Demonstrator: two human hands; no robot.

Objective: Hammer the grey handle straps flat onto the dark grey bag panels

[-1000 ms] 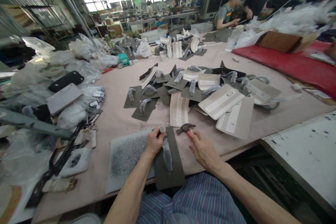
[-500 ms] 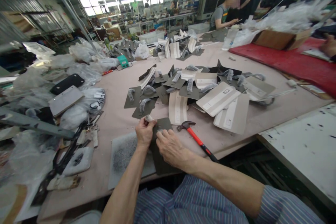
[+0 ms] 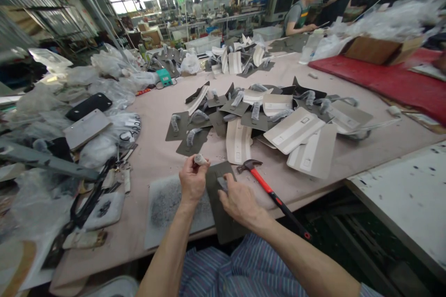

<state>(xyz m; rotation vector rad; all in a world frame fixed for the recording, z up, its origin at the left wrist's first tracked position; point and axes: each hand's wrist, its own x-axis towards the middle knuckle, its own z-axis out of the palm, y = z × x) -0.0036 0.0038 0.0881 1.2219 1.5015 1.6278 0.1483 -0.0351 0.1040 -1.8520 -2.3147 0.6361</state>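
My left hand [image 3: 191, 183] is closed round a short whitish cylinder [image 3: 200, 159] whose round end sticks up above the fingers. Beside it, a dark grey panel [image 3: 226, 222] with small slots lies partly over a speckled grey slab [image 3: 163, 206] and reaches past the table's front edge. Over this panel, my right hand [image 3: 240, 197] has its thumb and fingers closed on a plastic-wrapped strap handle [image 3: 222, 184], partly hidden by the hand. To the right rests a claw hammer [image 3: 265, 183] with a red and black handle.
Ahead lies a pile of grey and beige panels [image 3: 292, 130] with wrapped handles. Plastic bags [image 3: 101, 148] and tools crowd the left side. A red sheet [image 3: 376, 76] and cardboard box [image 3: 372, 50] are at the right. A person [image 3: 296, 16] sits across the table.
My right hand has moved slightly right and back from my left hand, showing more of the panel. The cylinder's round end is now tipped more toward me.
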